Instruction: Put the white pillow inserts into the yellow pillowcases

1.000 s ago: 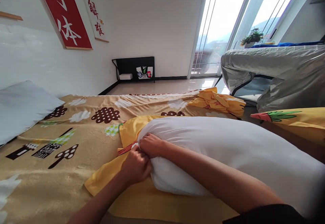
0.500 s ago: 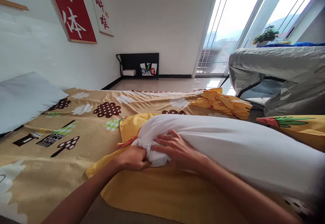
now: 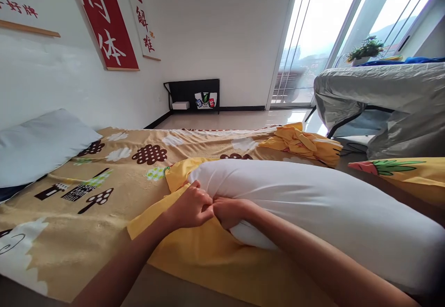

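Observation:
A plump white pillow (image 3: 306,195) lies lengthwise across the bed, its far right end blurred at the frame's edge. Under its left end spreads a yellow pillowcase (image 3: 194,246), with some of its cloth folded up beyond the pillow's tip. My left hand (image 3: 193,206) is closed at that tip, gripping yellow cloth; its curled fingertips are hidden. Right beside it, touching, my right hand (image 3: 229,210) is bunched into a fist on the white pillow, which creases around the knuckles.
A patterned tan blanket (image 3: 114,233) covers the bed. Crumpled yellow cloth (image 3: 299,142) lies at its far edge, and more yellow cloth (image 3: 417,172) is at right. A pale pillow (image 3: 45,144) rests at left. Beyond stands a table with a grey cover (image 3: 382,82).
My right hand has gone from lying spread on the pillow to a closed grip close against my left. The pillow's loose end is now tucked down. The view has shifted slightly.

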A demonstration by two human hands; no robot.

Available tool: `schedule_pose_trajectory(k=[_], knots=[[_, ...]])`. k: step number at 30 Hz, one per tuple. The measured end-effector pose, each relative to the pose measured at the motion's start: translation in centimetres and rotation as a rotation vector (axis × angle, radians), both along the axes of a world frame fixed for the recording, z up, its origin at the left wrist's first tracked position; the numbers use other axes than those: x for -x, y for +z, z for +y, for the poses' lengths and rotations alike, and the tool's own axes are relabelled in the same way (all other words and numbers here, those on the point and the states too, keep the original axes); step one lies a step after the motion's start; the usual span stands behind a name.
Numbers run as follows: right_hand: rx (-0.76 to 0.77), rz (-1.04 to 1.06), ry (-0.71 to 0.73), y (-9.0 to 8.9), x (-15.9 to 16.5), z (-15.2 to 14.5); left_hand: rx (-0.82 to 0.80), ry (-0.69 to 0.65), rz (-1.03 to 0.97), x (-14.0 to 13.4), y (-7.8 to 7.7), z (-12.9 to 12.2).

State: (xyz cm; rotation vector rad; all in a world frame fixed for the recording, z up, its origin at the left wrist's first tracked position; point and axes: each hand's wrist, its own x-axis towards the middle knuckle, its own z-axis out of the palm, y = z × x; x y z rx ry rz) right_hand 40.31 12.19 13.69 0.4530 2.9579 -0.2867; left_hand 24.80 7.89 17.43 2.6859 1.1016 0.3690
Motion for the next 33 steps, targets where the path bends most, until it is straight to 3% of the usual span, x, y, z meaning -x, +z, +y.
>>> schedule_pose_trajectory(k=[2, 5, 8, 12, 14, 18, 22, 26, 28, 30, 33], knots=[[-0.032, -0.037, 0.014, -0.2, 0.3, -0.1, 0.055, -0.042, -0.056, 0.6, -0.6, -1.0], [-0.111, -0.06, -0.027, -0.5, 1.5, -0.4, 0.064, 0.001, -0.087, 0.8, -1.3, -2.6], [-0.204, 0.004, -0.026, -1.0, 1.2, -2.7, 0.04, 0.034, -0.079, 0.5, -2.1, -3.5], [-0.616, 0.319, -0.165, -2.2, -3.5, -8.9, 0.084, 0.033, -0.161, 0.8, -3.3, -3.7], [-0.835, 0.352, -0.286, -3.1, -6.7, -11.6, 0.085, 0.044, -0.177, 1.3, -3.7, -3.6], [-1.086, 0.296, -0.419, -3.8, -11.5, -12.5, 0.047, -0.011, -0.166, 1.0, -4.0, -3.8], [-1.07, 0.29, -0.28, -0.9, -11.5, -8.7, -0.064, -0.016, -0.102, -1.2, -3.5, -4.1], [-0.856, 0.193, -0.229, 1.6, -8.8, -5.2, -0.17, 0.0, -0.103, -4.3, -1.4, -3.7], [-0.731, 0.142, -0.206, 1.1, -7.9, -4.7, -0.165, -0.015, -0.092, -5.5, -0.5, -3.5], [-0.645, 0.15, -0.181, -0.1, -8.0, -5.2, -0.147, -0.036, -0.062, -5.8, -0.5, -3.9], [-0.666, 0.216, -0.2, -1.0, -9.2, -7.1, -0.216, -0.019, -0.09, -4.1, -3.2, -6.4]])
